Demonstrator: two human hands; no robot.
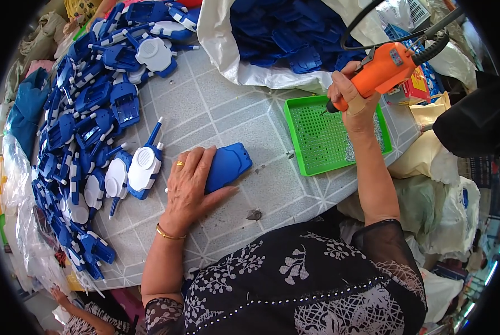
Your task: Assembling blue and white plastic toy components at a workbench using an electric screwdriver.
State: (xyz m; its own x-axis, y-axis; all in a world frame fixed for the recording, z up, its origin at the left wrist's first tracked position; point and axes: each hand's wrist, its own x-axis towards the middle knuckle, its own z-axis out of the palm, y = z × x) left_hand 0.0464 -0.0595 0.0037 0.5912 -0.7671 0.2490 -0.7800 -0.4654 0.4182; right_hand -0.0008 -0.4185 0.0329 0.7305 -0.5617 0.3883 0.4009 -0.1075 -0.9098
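Note:
My left hand (187, 187) grips a flat blue plastic housing (226, 166) on the table, fingers over its left side and thumb along its lower edge. Raised in my right hand (350, 100) is an orange electric screwdriver (381, 70), with its black nose and bit pointing down and left over a green perforated tray (296, 137). Small metal screws (379, 134) lie along the tray's right side, partly behind my wrist. Beside my left hand is a blue-and-white plastic unit with a long blue stick (144, 170).
Many similar blue-and-white units (88, 111) heap along the table's left side. A white sack (219, 39) full of blue plastic parts (294, 42) stands at the back. The screwdriver's black cable (429, 50) runs up right. Another person's arm (82, 312) shows at lower left.

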